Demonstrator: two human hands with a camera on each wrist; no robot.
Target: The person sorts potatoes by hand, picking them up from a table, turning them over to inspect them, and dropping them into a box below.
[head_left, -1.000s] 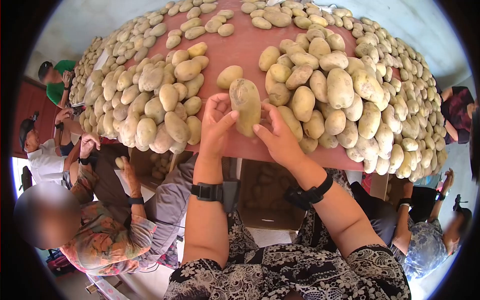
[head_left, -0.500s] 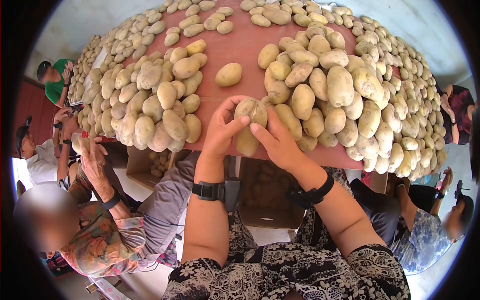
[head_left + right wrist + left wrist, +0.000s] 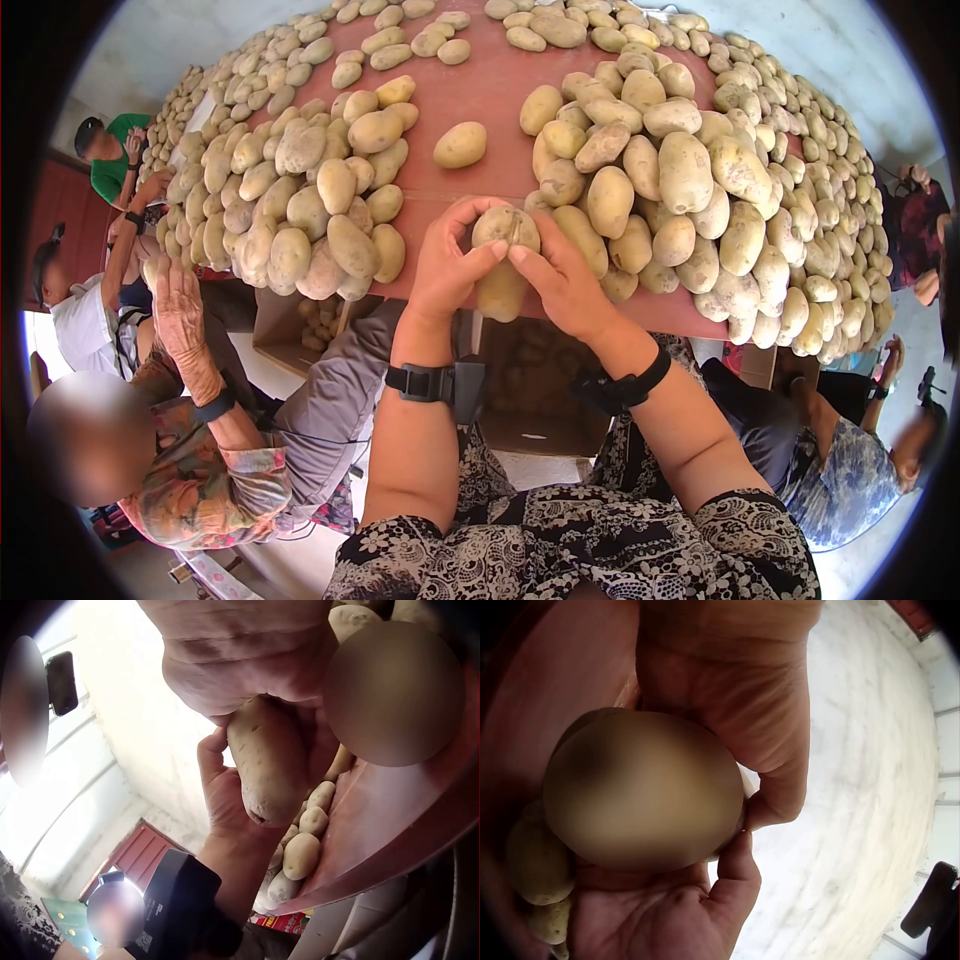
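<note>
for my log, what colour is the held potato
Tan; the held potato shows best in the right wrist view.

A red table (image 3: 480, 92) stretches ahead of the left hand (image 3: 440, 265) and the right hand (image 3: 568, 287), its near edge running close to them. A heap of potatoes (image 3: 290, 254) covers it left of the left hand; a second heap (image 3: 685, 172) piles up just beside the right hand. Straight ahead of both hands, one potato (image 3: 460, 145) lies apart between the heaps, and farther ahead lie loose potatoes (image 3: 390, 57) on either side
</note>
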